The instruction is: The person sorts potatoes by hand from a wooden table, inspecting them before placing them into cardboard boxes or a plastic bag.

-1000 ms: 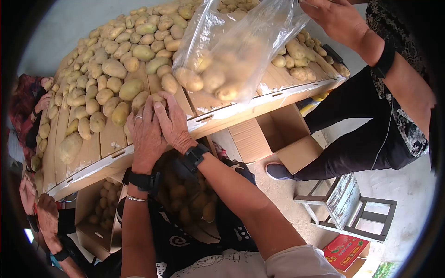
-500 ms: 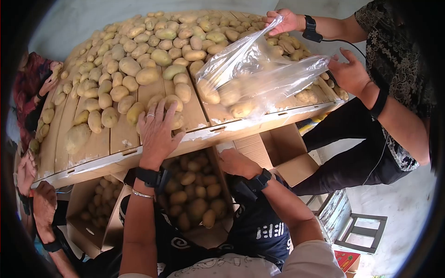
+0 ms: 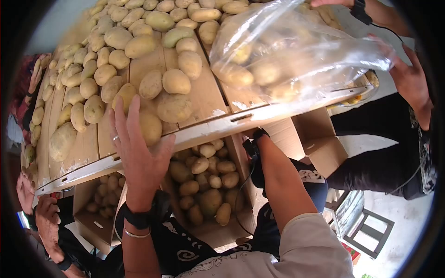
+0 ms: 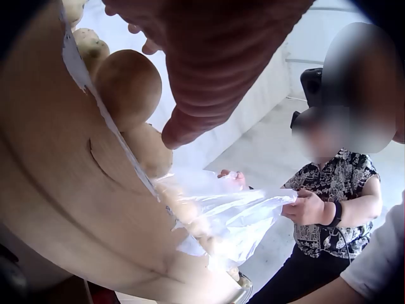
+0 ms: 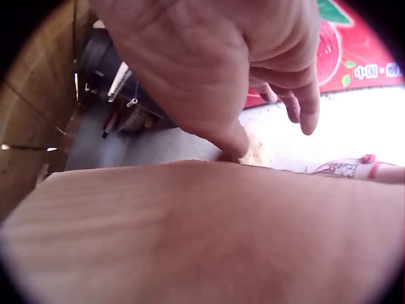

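My left hand (image 3: 141, 153) hovers over the table's front edge with its fingers spread and fairly straight. A potato (image 3: 150, 129) lies beside its fingers, and its fingertips overlap another potato (image 3: 124, 97) in the head view. In the left wrist view, the thumb hangs close to potatoes (image 4: 130, 88) along the table edge. My right hand is hidden beneath the tabletop in the head view. The right wrist view shows that hand (image 5: 234, 63) with loosely extended fingers, near a red printed box (image 5: 361, 50) and above a cardboard edge (image 5: 202, 221).
Many potatoes (image 3: 127, 46) cover the plank table (image 3: 199, 109). Potatoes also fill an open carton (image 3: 243, 162) below. At right another person's hand (image 3: 410, 76) holds a clear plastic bag (image 3: 296, 51) of potatoes. An open cardboard box (image 3: 324, 155) and a stool (image 3: 371, 227) stand there.
Both hands were together on potatoes at the table edge. The right then came off and moved right, down under the table. The left lifted its fingers from the potatoes and drew back.
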### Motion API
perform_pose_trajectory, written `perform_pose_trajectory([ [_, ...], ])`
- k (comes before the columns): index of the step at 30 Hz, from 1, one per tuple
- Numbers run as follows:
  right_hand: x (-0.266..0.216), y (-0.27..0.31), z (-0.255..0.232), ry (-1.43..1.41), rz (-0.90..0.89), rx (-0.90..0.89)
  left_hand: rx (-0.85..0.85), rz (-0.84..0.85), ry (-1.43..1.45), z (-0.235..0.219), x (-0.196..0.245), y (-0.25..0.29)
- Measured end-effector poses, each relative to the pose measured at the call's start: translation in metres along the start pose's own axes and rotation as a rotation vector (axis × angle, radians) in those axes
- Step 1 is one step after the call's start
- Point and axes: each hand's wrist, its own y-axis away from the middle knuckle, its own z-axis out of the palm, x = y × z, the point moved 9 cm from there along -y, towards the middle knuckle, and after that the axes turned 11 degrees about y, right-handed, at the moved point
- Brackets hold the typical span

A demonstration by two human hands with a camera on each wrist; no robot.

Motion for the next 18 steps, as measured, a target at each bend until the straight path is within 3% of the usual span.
perform_pose_trajectory([
  [3,-0.013,-0.015,-0.016,0.018,-0.210,-0.049,0.005,-0.024,-0.041,-0.008,-0.004,-0.002],
  [5,-0.018,-0.001,-0.016,0.024,-0.343,-0.070,0.007,0.024,-0.018,-0.012,-0.006,-0.003],
  [6,0.002,0.029,0.002,0.028,-0.397,-0.083,0.011,0.031,-0.036,-0.014,-0.008,-0.001],
  [9,0.026,0.057,0.020,0.055,-0.532,-0.140,-0.027,0.009,-0.068,-0.012,-0.012,0.003],
  [15,-0.001,0.068,0.042,0.123,-0.703,-0.216,-0.131,0.004,-0.155,0.004,-0.013,0.001],
  [17,-0.008,0.077,0.046,0.153,-0.747,-0.233,0.010,0.062,0.000,-0.002,0.000,-0.006],
  [18,-0.008,0.082,0.044,0.176,-0.763,-0.242,-0.146,0.041,-0.070,0.006,-0.003,-0.004],
])
